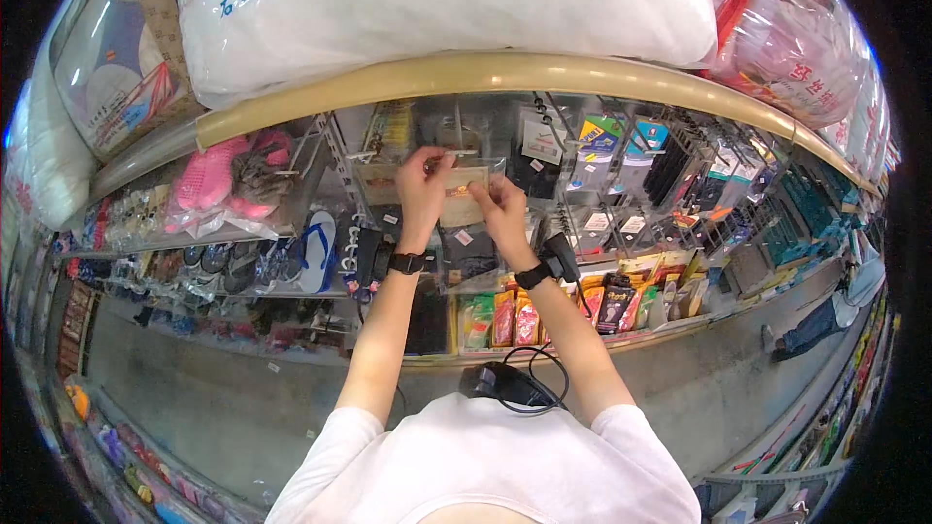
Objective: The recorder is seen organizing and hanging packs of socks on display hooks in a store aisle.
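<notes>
A clear plastic packet with a tan header card (463, 212) hangs before me, dark folded goods in its lower part. My right hand (499, 207) pinches the card's right side between thumb and fingers. At the packet's upper left, my left hand (424, 185) has its fingers curled by the tip of a display hook (460, 153); whether they grip the hook or the packet's top edge is unclear. Another carded packet (380, 185) hangs just left of my left hand. To the right of my right hand hangs a packet with a white card (541, 137).
A cream shelf edge (466, 73) curves above my hands, with a large white bagged bundle (451, 7) over it. Pink slippers (207, 175) and blue-strapped flip-flops (317, 251) lie at left. Colourful packets (528, 316) stand below. Another person (823, 320) is at far right.
</notes>
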Available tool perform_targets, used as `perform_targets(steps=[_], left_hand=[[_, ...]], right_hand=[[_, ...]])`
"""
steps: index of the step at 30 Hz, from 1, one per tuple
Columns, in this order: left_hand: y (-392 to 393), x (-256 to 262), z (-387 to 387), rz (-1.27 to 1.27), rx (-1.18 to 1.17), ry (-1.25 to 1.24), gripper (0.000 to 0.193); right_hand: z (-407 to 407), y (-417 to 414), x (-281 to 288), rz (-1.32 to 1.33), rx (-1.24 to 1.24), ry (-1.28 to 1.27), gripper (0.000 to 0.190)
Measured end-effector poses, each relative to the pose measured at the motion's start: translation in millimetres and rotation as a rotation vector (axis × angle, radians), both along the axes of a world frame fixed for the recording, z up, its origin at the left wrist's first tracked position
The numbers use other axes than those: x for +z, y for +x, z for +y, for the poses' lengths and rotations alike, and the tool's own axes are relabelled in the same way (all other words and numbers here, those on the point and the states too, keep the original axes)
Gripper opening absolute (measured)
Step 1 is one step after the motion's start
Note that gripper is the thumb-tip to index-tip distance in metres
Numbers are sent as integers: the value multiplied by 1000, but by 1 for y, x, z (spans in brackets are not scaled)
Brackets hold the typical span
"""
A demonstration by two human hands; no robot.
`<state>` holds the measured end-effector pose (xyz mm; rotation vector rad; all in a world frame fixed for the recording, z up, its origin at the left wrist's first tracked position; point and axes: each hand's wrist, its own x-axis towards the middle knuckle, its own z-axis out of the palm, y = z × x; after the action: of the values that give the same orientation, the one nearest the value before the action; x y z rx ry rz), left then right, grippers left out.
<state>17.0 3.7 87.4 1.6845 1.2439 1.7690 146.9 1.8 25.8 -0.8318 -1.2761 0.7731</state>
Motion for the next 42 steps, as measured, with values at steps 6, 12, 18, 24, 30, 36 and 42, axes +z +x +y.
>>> perform_targets(steps=[6, 12, 18, 24, 30, 36, 42], left_hand=[[-1, 4, -2, 78, 15, -44, 12], [-19, 2, -34, 376, 101, 289, 20], [-75, -15, -36, 281, 226, 230, 12], [-104, -6, -26, 342, 429, 319, 18], [-112, -2, -18, 441, 374, 234, 21], [-109, 7, -29, 278, 302, 90, 15], [-100, 23, -49, 236, 129, 246, 15]], right_hand=[[1, -1, 7, -19, -48, -28, 18], [70, 11, -4, -291, -265, 25, 19], [76, 3, -4, -230, -432, 178, 26], [15, -27, -21, -428, -338, 440, 35], [15, -89, 0, -333, 37, 260, 32], [26, -98, 2, -96, 174, 170, 20], [-9, -59, 9, -53, 212, 180, 16]])
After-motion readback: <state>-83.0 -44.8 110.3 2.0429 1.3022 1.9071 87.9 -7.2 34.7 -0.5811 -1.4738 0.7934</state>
